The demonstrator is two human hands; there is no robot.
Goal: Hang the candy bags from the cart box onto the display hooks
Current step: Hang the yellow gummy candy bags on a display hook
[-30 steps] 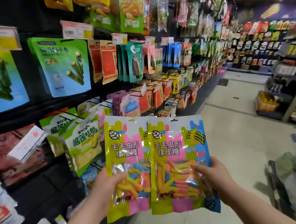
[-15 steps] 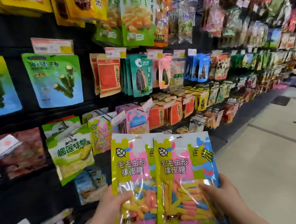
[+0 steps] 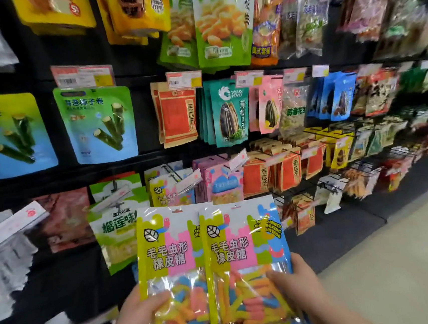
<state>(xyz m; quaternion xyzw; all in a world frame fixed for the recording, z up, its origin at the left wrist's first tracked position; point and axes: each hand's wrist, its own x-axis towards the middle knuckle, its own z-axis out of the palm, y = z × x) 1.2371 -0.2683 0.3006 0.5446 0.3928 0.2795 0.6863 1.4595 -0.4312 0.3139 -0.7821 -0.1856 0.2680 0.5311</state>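
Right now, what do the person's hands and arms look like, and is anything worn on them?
The left hand and right hand wear no gloves, and no ring shows on the visible fingers. Both forearms are bare: no sleeve, watch or bracelet within the frame.

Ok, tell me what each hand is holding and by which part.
The left hand grips the left candy bag at its lower left edge; the right hand grips the right candy bag at its lower right edge.

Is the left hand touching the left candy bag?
Touching. The head view shows the left hand holding the left candy bag, with its thumb lying across the bag's clear window.
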